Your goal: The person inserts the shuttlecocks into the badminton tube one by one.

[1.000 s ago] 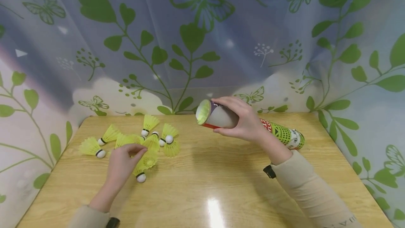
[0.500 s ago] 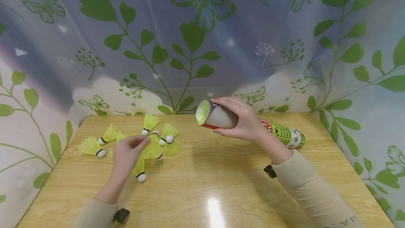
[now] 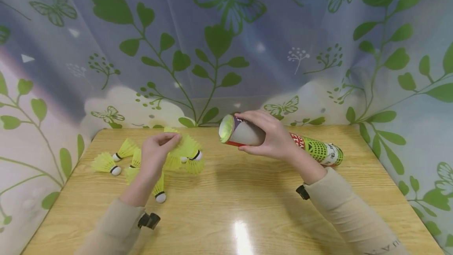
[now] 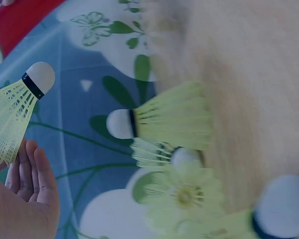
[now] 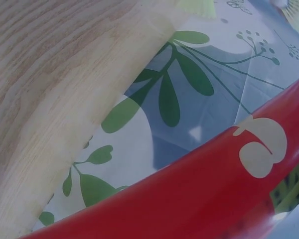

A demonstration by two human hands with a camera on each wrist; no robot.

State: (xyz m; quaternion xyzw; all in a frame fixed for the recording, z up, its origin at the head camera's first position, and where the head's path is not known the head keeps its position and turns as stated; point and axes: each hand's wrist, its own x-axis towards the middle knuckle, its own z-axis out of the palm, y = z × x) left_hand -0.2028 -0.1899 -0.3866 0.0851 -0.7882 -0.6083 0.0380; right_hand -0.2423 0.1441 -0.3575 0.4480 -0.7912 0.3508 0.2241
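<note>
My left hand (image 3: pixel 157 150) pinches a yellow shuttlecock (image 3: pixel 188 146) at the edge of its skirt, its white cork pointing right. In the left wrist view that shuttlecock (image 4: pixel 12 117) is raised, with the fingers (image 4: pixel 27 169) at its rim. My right hand (image 3: pixel 270 135) grips a shuttlecock tube (image 3: pixel 318 150) round its front part, mouth tilted up and facing left. Yellow-green shows inside the mouth (image 3: pixel 226 128). Red fills the tube's side (image 5: pixel 189 189) in the right wrist view. Several shuttlecocks (image 3: pixel 104 163) lie beneath and around my left hand, some partly hidden by it.
A wooden table (image 3: pixel 212 215) carries the loose shuttlecocks on its left half; one (image 3: pixel 160 192) lies nearest the front. A patterned curtain (image 3: pixel 247 70) with green leaves and butterflies hangs right behind the table's far edge.
My left hand has picked up a shuttlecock from the pile and moved right and away from me with it. The right hand and the tube have hardly moved.
</note>
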